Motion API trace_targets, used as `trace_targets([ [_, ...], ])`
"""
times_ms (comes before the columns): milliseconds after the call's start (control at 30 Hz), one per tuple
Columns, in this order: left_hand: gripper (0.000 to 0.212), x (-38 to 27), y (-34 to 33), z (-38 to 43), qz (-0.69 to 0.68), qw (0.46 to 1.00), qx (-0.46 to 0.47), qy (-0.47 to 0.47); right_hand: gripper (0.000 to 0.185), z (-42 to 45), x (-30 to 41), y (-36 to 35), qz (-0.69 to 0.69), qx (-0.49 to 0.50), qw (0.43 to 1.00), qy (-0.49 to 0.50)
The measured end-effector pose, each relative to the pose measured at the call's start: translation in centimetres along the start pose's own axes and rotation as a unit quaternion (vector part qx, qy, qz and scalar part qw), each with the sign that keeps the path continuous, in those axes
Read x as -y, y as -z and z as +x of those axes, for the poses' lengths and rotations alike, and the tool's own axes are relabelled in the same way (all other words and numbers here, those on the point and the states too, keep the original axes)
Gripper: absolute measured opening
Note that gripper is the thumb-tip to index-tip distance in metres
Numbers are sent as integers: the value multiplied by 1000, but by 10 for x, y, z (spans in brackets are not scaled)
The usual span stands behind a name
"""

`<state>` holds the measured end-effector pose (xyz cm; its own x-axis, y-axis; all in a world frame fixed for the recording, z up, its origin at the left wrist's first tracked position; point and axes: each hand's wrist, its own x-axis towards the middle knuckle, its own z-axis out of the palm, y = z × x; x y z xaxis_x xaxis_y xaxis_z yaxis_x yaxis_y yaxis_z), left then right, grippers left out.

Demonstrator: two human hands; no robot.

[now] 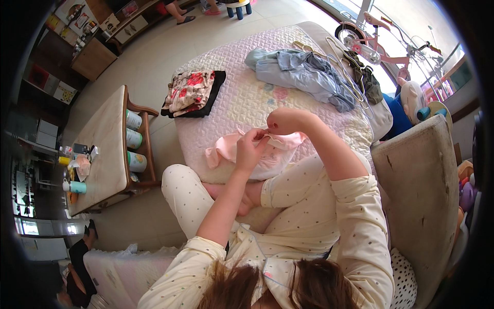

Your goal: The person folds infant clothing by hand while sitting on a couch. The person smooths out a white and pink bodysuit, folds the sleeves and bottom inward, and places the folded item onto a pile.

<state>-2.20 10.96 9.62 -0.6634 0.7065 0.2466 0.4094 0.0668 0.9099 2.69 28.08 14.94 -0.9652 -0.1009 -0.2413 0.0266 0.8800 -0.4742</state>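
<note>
A small pale pink and white garment (279, 156) lies partly bunched on the quilted cover, just beyond my crossed legs. My left hand (251, 148) pinches its upper edge between thumb and fingertips. From the other side my right hand (285, 120) bends sharply at the wrist and meets the left fingertips at the same edge. The back of the right hand partly hides its fingers. One pink part (220, 148) of the garment spreads out to the left on the quilt.
Folded floral clothing (191, 90) rests on black cloth at the quilt's (235, 108) left edge. Blue clothes (297, 75) and wire hangers (353, 87) lie at the far right. A marble-topped table (100, 143) stands left, a pink bicycle (380, 48) beyond. Other people's legs (177, 13) appear at the back.
</note>
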Motion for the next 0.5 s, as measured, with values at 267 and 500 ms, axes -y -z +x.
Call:
trace_targets([
  [267,15,-3,4,0,-63,998,1,10,21,-10,11,11,-32,-40,999,-18],
  [500,12,-5,4,1,-148,989,22,-3,17,-12,21,10,-13,-33,998,55],
])
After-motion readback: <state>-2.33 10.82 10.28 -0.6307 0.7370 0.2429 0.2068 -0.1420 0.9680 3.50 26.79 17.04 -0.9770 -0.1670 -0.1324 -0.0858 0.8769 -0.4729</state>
